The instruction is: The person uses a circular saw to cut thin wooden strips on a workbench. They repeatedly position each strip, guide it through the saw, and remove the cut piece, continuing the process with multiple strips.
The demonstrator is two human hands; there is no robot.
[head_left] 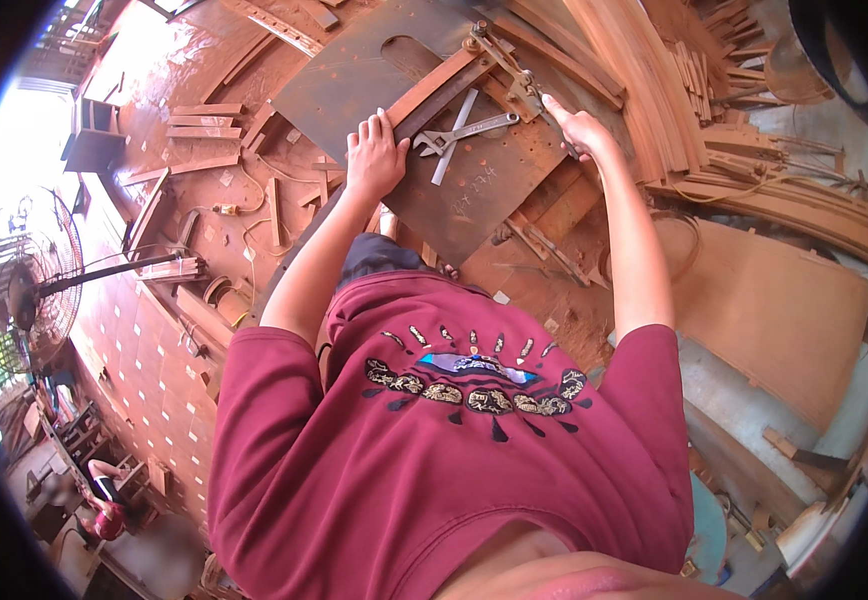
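A grey metal work table [329, 90] lies before me, stained with reddish dust. Across it runs a reddish wooden strip [441, 92] against a darker bar. My left hand [376, 158] is closed over the strip's near end, its fingers over the wood. At the far end, a metal toggle clamp [509, 65] is mounted by the strip. My right hand [582, 132] is wrapped round the clamp's handle, most of which the fingers hide. Between the hands lie an adjustable wrench [466, 133] and a thin metal ruler [454, 140], partly under the wrench.
Wooden offcuts [204, 130] lie on the dusty tiled floor at left, with a cable. A standing fan [29, 290] is farther left. Long boards [644, 80] are stacked at right, near a large brown panel [764, 300]. Another person [106, 515] is at the far lower left.
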